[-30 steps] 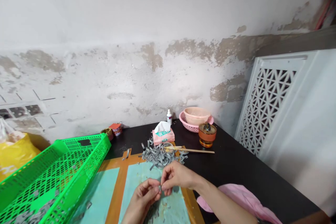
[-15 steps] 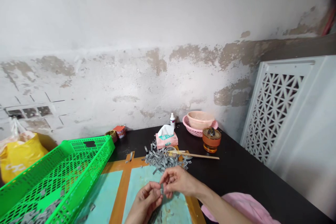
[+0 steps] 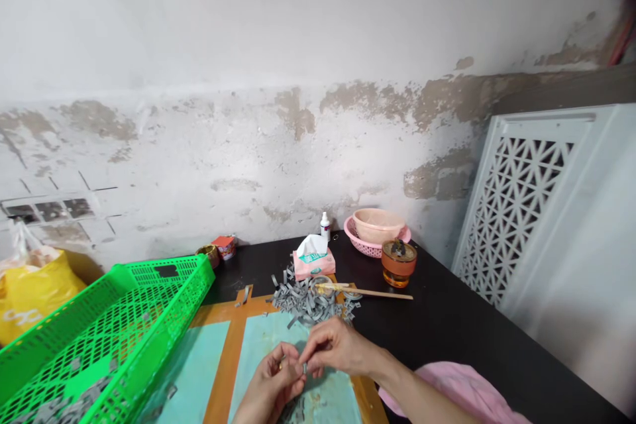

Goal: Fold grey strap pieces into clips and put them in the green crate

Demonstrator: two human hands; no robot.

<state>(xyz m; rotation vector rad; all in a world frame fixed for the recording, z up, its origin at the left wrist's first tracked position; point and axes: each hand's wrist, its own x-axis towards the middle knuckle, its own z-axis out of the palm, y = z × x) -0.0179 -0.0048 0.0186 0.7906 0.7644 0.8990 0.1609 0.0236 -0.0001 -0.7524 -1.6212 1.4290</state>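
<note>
My left hand (image 3: 271, 377) and my right hand (image 3: 342, 348) meet low in the middle of the view. Between their fingertips is a small grey strip (image 3: 305, 368), pinched from both sides and largely covered. Just beyond my hands lies a heap of similar grey strips (image 3: 303, 305). A small round dish (image 3: 325, 282) sits in the heap, with a wooden stick (image 3: 382, 293) lying across it. Under my hands is a pale turquoise sheet (image 3: 261, 338) edged with brown tape (image 3: 226, 371); some grey pieces lie on it near my left wrist.
On the left, a green plastic crate (image 3: 193, 298) holds loose grey pieces. A tissue pack (image 3: 315, 265), a white bottle (image 3: 324, 226), pink basins (image 3: 378, 225) and an amber jar (image 3: 399, 265) stand toward the wall. Pink cloth (image 3: 452, 387) lies by my right forearm.
My right fingertips have shifted on the grey strip, and less of it shows between my fingers. The view has turned slightly, moving the scene a little left.
</note>
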